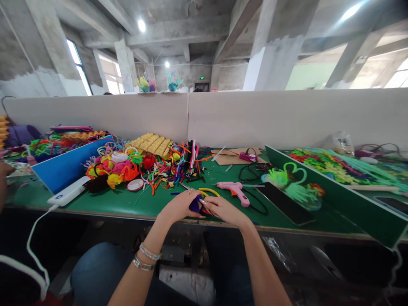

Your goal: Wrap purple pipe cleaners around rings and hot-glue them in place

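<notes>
A dark purple, soft-looking piece (194, 206) at the frame's lower centre is held by the left hand (179, 207), grip curled close, and touched by the right hand (223, 209), whose closure cannot be told; shaping seems underway, steadiness called for.

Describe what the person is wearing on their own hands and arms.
The left hand is ungloved; its wrist carries a pale, shiny beaded bracelet and a silvery band, perhaps a watch. The right hand is ungloved too, with long nails and nothing seen on its wrist. No sleeves show on either forearm.
</notes>
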{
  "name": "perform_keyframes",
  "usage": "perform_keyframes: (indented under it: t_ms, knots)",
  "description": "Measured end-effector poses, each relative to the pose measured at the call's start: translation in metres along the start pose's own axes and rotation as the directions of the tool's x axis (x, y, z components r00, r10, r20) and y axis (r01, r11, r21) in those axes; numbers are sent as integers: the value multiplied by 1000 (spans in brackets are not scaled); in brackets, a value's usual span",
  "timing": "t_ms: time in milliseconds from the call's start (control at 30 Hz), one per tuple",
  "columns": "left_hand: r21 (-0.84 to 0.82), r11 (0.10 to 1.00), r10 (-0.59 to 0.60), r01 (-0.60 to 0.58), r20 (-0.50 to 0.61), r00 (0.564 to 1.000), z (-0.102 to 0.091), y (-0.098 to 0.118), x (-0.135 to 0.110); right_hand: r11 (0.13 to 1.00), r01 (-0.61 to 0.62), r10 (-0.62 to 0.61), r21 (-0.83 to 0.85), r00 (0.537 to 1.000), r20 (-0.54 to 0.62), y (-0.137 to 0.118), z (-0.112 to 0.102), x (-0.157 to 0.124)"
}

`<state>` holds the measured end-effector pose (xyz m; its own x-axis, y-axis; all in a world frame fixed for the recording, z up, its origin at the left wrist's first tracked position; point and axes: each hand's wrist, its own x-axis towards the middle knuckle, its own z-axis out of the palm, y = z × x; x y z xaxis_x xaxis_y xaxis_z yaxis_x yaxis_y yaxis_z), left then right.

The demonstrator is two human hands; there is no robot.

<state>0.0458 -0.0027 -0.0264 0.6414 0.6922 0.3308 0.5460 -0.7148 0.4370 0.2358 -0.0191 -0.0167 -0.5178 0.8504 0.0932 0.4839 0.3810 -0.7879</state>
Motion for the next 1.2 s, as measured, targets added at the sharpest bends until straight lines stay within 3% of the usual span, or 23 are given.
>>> perform_keyframes:
  t_ms: [167, 333, 500, 600, 667, 733, 833, 900, 967, 1200]
  knots:
    - [-23, 999, -38, 36, -98, 994, -1, -2, 2, 997, -61, 62, 55, 998, -13, -13, -5, -5]
    - [-248, 967, -143, 66, -307, 941, -13, 4, 1, 977, -6, 13, 213, 999, -31, -20, -10, -12]
    - [-557, 829, -340, 54, -424, 840, -18, 4, 1, 929, 100, 8, 355, 957, -289, -18, -20, -19]
    - [-684, 728, -454, 38, -440, 775, -19, 1, 2, 947, 135, 1, 291, 906, -422, -12, -32, -22]
    - [-751, 660, -500, 8, -432, 751, -19, 0, 3, 992, 51, 21, 118, 839, -543, -5, -41, -24]
    - [-790, 612, -519, -31, -431, 738, -20, 0, 5, 983, -128, 7, -129, 735, -678, 6, -49, -25]
    - [-807, 588, -516, -49, -421, 746, -19, -1, 5, 771, -468, -73, -432, 609, -789, 25, -52, -26]
    - [-804, 593, -503, -38, -408, 762, -19, -1, 5, 603, -633, -30, -486, 591, -806, 35, -49, -26]
    - [-796, 606, -497, -18, -396, 772, -18, -1, 4, 504, -707, 27, -496, 587, -809, 42, -44, -24]
    - [-781, 625, -499, 16, -384, 777, -21, 2, 2, 394, -754, 68, -526, 594, -802, 52, -27, -13]
